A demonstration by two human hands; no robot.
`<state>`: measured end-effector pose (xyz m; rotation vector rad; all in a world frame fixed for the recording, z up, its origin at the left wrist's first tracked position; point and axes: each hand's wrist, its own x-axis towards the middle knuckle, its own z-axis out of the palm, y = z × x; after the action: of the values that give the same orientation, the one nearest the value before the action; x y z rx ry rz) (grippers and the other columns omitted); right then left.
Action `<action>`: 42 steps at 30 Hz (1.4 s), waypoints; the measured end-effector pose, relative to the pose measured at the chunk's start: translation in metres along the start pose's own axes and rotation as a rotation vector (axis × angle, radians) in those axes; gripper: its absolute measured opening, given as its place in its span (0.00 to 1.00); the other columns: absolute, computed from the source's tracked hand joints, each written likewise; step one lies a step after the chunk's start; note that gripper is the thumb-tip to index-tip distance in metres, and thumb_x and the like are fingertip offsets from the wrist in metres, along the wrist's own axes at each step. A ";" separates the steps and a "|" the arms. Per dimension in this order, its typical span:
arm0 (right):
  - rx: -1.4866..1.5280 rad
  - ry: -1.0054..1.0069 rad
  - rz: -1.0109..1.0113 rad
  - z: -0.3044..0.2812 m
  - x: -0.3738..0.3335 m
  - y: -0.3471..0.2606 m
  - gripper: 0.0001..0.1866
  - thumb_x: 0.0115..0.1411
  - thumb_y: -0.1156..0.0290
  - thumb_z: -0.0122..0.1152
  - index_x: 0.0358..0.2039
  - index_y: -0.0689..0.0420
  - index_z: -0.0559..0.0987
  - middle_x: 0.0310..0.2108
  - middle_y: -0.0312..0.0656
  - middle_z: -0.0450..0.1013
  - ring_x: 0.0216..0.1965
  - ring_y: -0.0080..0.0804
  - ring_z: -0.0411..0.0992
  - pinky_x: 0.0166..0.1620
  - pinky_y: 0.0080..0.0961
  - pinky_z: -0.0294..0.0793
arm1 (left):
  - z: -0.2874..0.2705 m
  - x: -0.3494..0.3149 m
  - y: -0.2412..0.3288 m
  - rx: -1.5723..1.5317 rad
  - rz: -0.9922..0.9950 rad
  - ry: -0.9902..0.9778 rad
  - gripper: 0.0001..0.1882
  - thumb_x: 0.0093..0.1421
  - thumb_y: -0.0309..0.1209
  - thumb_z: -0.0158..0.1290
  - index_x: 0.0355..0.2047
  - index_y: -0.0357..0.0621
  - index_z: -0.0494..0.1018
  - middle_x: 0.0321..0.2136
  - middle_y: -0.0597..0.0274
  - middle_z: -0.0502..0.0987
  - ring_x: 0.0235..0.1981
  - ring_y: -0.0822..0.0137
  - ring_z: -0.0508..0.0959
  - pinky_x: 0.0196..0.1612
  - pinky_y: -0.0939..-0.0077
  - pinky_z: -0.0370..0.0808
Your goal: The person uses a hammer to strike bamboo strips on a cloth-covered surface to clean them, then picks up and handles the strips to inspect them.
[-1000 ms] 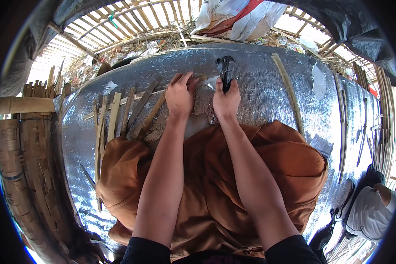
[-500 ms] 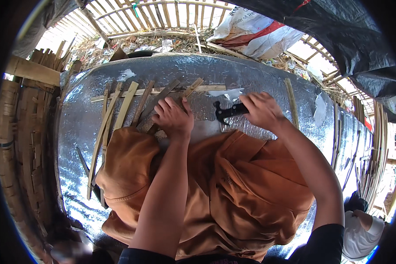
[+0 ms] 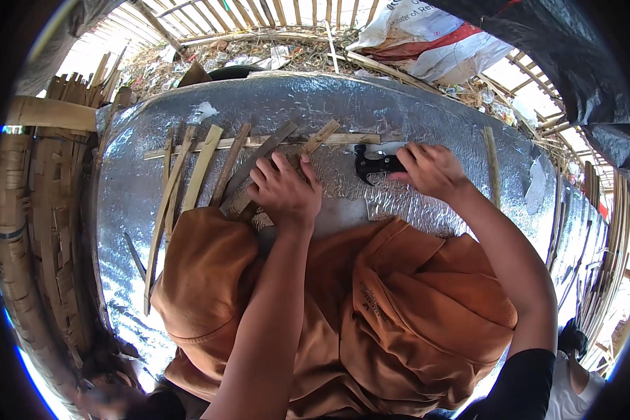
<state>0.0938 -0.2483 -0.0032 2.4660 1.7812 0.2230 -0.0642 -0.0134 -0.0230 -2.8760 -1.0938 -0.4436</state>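
Note:
My right hand (image 3: 434, 171) is closed around the handle of a small black claw hammer (image 3: 376, 165). Its head points left, above the silvery sheet and apart from the slats. To its left, my left hand (image 3: 281, 190) has curled fingers and presses on a short wooden slat (image 3: 322, 137). That slat's upper end lies across a long, thin crosswise strip (image 3: 360, 138); its lower part is partly hidden by the hand. A grey slat (image 3: 262, 150) slants just beside my fingers. Further left, several slats, one of them pale (image 3: 204, 164), lie across the same strip.
Silvery foil sheeting (image 3: 462, 150) covers the work surface, torn in places. Brown cloth (image 3: 315, 301) spreads over my lap. One slat (image 3: 492, 168) lies apart at right. Bundled bamboo (image 3: 52, 245) stands at left, a white-and-red sack (image 3: 441, 49) beyond. Another person's sleeve (image 3: 574, 388) shows lower right.
The hammer and right hand have moved slightly in the picture, and the hammer head sits a little higher. My left hand stays at the same slat. The whole view has shifted a bit.

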 end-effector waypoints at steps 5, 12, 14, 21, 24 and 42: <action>-0.004 0.166 -0.100 0.004 -0.008 0.008 0.24 0.67 0.43 0.54 0.40 0.54 0.74 0.34 0.40 0.76 0.33 0.32 0.79 0.33 0.31 0.81 | 0.000 0.000 0.000 -0.003 0.004 -0.007 0.23 0.66 0.48 0.49 0.43 0.38 0.72 0.39 0.50 0.73 0.43 0.50 0.74 0.41 0.53 0.69; 0.000 0.095 0.016 0.003 -0.004 -0.002 0.24 0.65 0.43 0.57 0.41 0.53 0.76 0.37 0.41 0.78 0.35 0.34 0.80 0.36 0.30 0.81 | 0.002 0.001 -0.001 -0.004 0.026 0.019 0.23 0.66 0.49 0.48 0.43 0.38 0.71 0.38 0.49 0.73 0.42 0.50 0.74 0.41 0.53 0.68; -0.014 0.053 0.056 0.004 -0.003 -0.004 0.24 0.65 0.43 0.57 0.42 0.53 0.76 0.37 0.41 0.78 0.35 0.34 0.80 0.36 0.30 0.81 | 0.001 0.000 -0.004 -0.003 0.022 0.016 0.23 0.66 0.49 0.48 0.43 0.38 0.71 0.38 0.49 0.73 0.42 0.50 0.74 0.40 0.53 0.68; -0.021 0.172 0.004 0.006 -0.003 -0.001 0.24 0.65 0.43 0.58 0.41 0.54 0.76 0.35 0.40 0.77 0.33 0.32 0.80 0.32 0.26 0.80 | 0.002 0.000 -0.003 0.010 0.037 0.031 0.23 0.67 0.49 0.48 0.41 0.38 0.73 0.38 0.48 0.72 0.43 0.49 0.74 0.42 0.52 0.69; 0.013 0.165 0.041 0.009 -0.005 -0.007 0.23 0.65 0.43 0.58 0.41 0.53 0.76 0.35 0.40 0.77 0.33 0.31 0.79 0.33 0.25 0.80 | 0.000 0.002 0.001 -0.013 0.027 -0.031 0.22 0.67 0.49 0.48 0.41 0.39 0.73 0.38 0.47 0.72 0.43 0.48 0.74 0.42 0.51 0.69; -0.004 0.178 0.007 0.008 -0.001 0.003 0.24 0.64 0.43 0.58 0.41 0.53 0.77 0.36 0.38 0.77 0.34 0.30 0.80 0.33 0.25 0.80 | 0.000 0.003 -0.001 -0.014 0.030 -0.028 0.22 0.68 0.49 0.47 0.41 0.39 0.73 0.38 0.49 0.73 0.43 0.49 0.74 0.42 0.50 0.69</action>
<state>0.0977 -0.2497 -0.0103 2.5209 1.8347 0.4603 -0.0623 -0.0107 -0.0226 -2.9152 -1.0540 -0.4132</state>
